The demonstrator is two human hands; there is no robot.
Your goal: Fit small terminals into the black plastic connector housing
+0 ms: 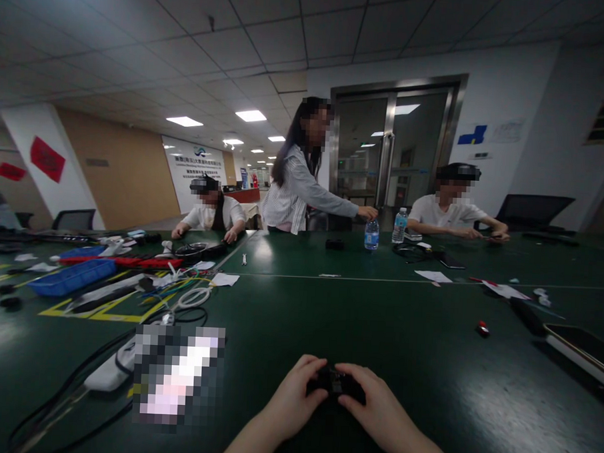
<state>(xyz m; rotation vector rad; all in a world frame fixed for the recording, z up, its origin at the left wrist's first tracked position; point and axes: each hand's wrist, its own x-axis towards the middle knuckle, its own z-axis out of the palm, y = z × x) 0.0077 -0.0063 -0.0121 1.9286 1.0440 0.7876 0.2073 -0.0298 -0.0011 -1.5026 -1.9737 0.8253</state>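
Observation:
A small black part (335, 380) is held between my two hands, low over the near side of the dark green table (278, 312). My left hand (297, 390) grips its left end between thumb and fingers. On the opposite end, my right hand (369, 393) pinches it the same way. The part's middle shows some fine detail, but its exact kind is too dark to make out. My fingers and palms hide both of its ends.
Left of my hands lie a white power strip (109, 372), a pixelated bright object (182, 378), cables and a blue tray (74, 276). A phone-like slab (581, 349) and small red-black piece (482, 328) lie right. Across the table, a standing person touches a water bottle (371, 236); two others sit.

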